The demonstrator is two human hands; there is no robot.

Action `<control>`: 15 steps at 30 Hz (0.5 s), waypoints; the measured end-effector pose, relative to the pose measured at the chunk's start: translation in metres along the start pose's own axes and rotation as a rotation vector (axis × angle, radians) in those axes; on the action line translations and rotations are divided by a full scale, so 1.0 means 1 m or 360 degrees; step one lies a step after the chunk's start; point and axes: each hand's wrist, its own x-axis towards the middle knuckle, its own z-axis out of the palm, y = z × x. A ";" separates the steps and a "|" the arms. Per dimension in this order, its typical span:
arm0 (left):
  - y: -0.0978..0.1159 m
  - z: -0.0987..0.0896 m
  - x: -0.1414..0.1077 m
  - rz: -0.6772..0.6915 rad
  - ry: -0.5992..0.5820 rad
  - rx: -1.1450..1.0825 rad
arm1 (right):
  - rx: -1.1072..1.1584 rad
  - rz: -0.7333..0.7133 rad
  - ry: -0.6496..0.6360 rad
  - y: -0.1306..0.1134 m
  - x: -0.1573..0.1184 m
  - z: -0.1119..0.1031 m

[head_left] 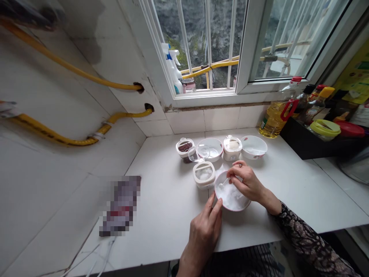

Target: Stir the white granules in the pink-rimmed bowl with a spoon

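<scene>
A white bowl [238, 210] with a pinkish rim stands on the counter, holding white granules [233, 197]. My left hand [205, 227] grips the bowl's near left edge between thumb and fingers. In the pinched fingers of my right hand [247, 181] is a small pale spoon [222, 184], its tip down in the granules. Just left of the bowl sits an open-lidded jar [204, 175] with white contents. Behind it are a jar of dark reddish grains [185, 148], a white bowl [211, 154], a jar of pale contents [232, 148] and another white bowl [254, 150].
At the back right stand an oil bottle [271, 119] and a black rack [300, 142] of sauce bottles and lidded tubs. A blurred dark item [121, 206] lies on the left with white cords. Yellow hoses [115, 115] run along the left wall; a barred window [207, 46] is ahead.
</scene>
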 end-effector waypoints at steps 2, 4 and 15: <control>0.000 0.000 0.000 -0.0001 0.0007 0.0001 | 0.0060 0.0066 0.0030 -0.001 0.000 -0.002; 0.000 0.000 0.000 -0.0005 0.0007 0.0006 | 0.0106 0.0172 0.0065 -0.002 0.000 -0.003; 0.000 0.001 0.000 0.0009 0.0037 0.0033 | 0.0623 0.0945 0.0196 -0.006 0.004 -0.008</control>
